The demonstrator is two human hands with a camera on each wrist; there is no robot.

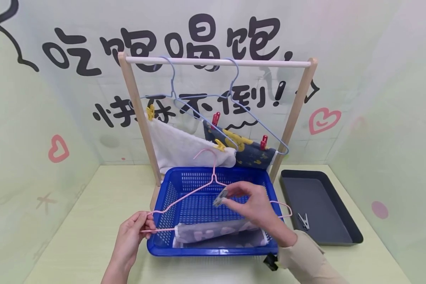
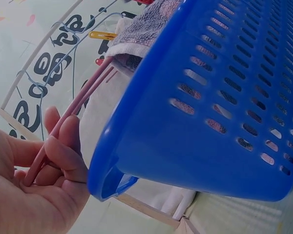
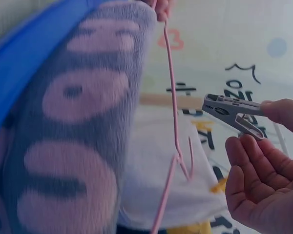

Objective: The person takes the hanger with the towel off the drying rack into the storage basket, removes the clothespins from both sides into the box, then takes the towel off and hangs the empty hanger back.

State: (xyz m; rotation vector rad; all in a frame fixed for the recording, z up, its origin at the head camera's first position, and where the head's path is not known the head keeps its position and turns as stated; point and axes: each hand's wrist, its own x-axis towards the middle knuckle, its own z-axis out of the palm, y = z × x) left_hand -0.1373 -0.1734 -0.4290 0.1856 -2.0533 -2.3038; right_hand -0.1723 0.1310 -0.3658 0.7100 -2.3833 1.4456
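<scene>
My left hand [image 1: 129, 233] grips the left end of a pink clothes hanger [image 1: 188, 195], held over a blue plastic basket [image 1: 213, 251]. Over the hanger's lower bar hangs a grey-purple towel [image 1: 213, 232] with pink patterns, partly inside the basket. Between the thumb and fingers of my right hand [image 1: 253, 202] is a grey clothespin [image 1: 220, 197], above the towel and apart from it. The right wrist view shows the clothespin [image 3: 229, 108] pinched at its handles. Part of the hanger's right side is hidden behind my right hand.
Behind the basket stands a wooden rack with a white rail [image 1: 206, 61]. Two blue hangers [image 1: 202, 114] on it carry a white towel [image 1: 177, 144] with yellow clips and a dark towel [image 1: 252, 152] with red clips. Right of the basket, a dark tray [image 1: 319, 205] holds another clothespin [image 1: 303, 221].
</scene>
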